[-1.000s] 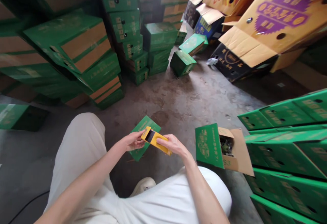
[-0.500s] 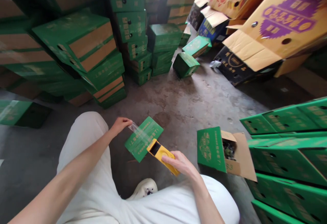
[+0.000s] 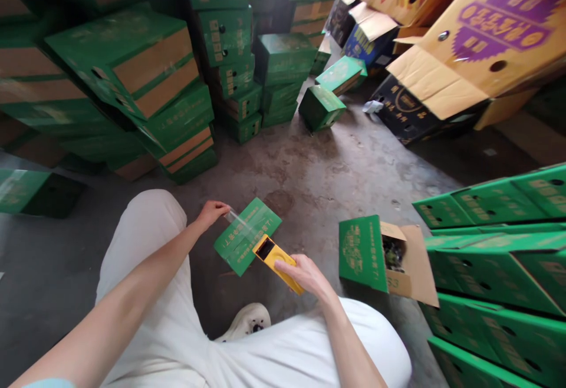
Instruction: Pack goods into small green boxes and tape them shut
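My right hand (image 3: 306,275) grips a yellow tape dispenser (image 3: 277,260) low in the middle of the view. My left hand (image 3: 211,211) pinches the free end of a clear tape strip (image 3: 241,223) drawn out from the dispenser to the upper left. Beneath the stretched tape, a flat green cardboard piece (image 3: 247,234) lies on the concrete floor between my knees. An open green box (image 3: 384,256) with dark contents stands just to the right of my right hand.
Stacks of green boxes (image 3: 168,99) fill the left and back. More green boxes (image 3: 499,246) are piled at the right. Large yellow and purple cartons (image 3: 477,40) lean at the top right. My white shoe (image 3: 246,319) rests below the dispenser on the grey floor (image 3: 318,170).
My hands were together on the dispenser a second ago. My left hand has since pulled a strip of clear tape out to the upper left, while my right hand moved the dispenser slightly down.
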The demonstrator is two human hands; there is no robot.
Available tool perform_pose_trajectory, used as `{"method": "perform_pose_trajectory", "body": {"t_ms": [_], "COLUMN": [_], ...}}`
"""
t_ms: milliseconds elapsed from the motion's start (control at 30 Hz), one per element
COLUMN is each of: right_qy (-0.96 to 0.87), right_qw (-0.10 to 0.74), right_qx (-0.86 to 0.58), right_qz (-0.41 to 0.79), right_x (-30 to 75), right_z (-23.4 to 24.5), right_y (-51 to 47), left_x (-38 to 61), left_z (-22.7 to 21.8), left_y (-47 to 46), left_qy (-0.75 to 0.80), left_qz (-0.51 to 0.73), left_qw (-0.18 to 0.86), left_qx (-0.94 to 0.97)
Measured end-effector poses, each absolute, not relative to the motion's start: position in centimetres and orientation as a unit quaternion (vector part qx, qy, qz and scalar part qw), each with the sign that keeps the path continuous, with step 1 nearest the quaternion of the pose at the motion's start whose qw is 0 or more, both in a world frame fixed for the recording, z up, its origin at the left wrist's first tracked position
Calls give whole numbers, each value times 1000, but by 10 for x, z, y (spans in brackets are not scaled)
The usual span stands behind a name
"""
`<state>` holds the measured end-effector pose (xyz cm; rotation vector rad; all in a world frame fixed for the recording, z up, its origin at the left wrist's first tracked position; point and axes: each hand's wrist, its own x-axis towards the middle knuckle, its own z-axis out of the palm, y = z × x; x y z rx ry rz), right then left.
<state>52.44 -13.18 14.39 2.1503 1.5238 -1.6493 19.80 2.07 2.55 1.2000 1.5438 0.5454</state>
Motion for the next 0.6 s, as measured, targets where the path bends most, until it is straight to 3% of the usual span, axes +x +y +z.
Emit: {"method": "perform_pose_trajectory", "body": {"t_ms": [200,400,600], "right_qy": [515,497,464], "right_qw": [42,44,21], "right_qx": [699,716,708], "right_qz": [-493,-488,-532], "right_x": [520,526,526], "right_z": [140,133,131], "right_y": [-129,-126,-120], "left_x": [226,236,264], "left_z": [4,18,33], "left_y": [1,2,-16], "left_qy": [681,726,661], "left_qz": [188,105,50], "left_qw": [513,400,432], "left_qx": [488,549,612]}}
